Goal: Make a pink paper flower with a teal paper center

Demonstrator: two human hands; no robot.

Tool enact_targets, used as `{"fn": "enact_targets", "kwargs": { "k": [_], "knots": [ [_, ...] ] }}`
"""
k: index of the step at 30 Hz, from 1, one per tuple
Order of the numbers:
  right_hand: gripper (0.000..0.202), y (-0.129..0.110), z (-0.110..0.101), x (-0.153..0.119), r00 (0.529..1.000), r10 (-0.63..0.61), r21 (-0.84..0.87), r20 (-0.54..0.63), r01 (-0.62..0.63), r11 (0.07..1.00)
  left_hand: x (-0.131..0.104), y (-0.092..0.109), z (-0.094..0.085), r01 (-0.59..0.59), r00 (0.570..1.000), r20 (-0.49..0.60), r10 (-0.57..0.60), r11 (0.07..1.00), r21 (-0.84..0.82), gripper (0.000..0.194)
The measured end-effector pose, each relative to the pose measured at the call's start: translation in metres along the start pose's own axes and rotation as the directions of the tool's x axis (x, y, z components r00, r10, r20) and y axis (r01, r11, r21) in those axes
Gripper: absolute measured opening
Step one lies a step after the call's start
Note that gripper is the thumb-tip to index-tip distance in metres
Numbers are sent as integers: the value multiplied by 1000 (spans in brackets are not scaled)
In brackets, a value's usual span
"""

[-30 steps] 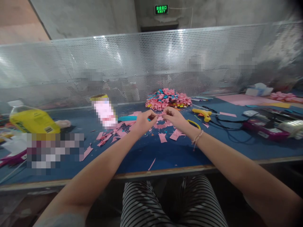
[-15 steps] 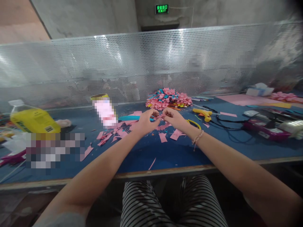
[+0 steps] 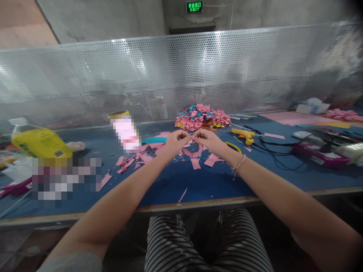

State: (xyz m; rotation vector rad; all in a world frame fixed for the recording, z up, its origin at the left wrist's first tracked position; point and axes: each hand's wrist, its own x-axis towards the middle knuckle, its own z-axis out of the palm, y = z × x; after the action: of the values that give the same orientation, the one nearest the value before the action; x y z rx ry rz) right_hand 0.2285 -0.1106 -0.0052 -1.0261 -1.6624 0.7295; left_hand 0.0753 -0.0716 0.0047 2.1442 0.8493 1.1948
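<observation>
L hand (image 3: 177,142) and R hand (image 3: 209,140) both pinch 1 small pink paper pc (image 3: 192,139) b/w thumb and fingers, over the bench (image 3: 195,189), mid-scene. Prob. v. light, thin, easily creased or torn; best held by edges w/ fingertips, min. pressure. Counts: 1 yellow glue gun (image 3: 244,136) R, 1 yellow bottle (image 3: 42,142) L, 1 blue strip (image 3: 154,140) just L of hands; pink scraps (image 3: 195,163) too many to count.
</observation>
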Motion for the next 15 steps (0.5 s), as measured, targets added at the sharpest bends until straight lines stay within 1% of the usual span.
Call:
{"fn": "enact_targets", "kwargs": {
  "k": [3, 5, 9, 12, 15],
  "knots": [
    [12, 2, 0, 2, 998, 55, 38, -18, -54, 998, 1, -2, 0, 90, 996, 28, -88, 991, -103, 12],
    [11, 3, -1, 2, 997, 73, 63, -28, -71, 995, 1, -2, 1, 110, 993, 57, -103, 984, -137, 13],
    [13, 4, -1, 2, 997, 74, 83, -17, -73, 994, 0, 0, 1, 92, 993, 85, -83, 990, -103, 15],
    [15, 4, -1, 2, 995, 93, 125, -19, -90, 988, -1, 2, -1, 108, 992, 78, -102, 991, -79, 16],
    [14, 6, 0, 3, 995, 98, 189, -27, -91, 978, -1, 2, -2, 127, 988, 94, -119, 988, -89, 15]
  ]
}}
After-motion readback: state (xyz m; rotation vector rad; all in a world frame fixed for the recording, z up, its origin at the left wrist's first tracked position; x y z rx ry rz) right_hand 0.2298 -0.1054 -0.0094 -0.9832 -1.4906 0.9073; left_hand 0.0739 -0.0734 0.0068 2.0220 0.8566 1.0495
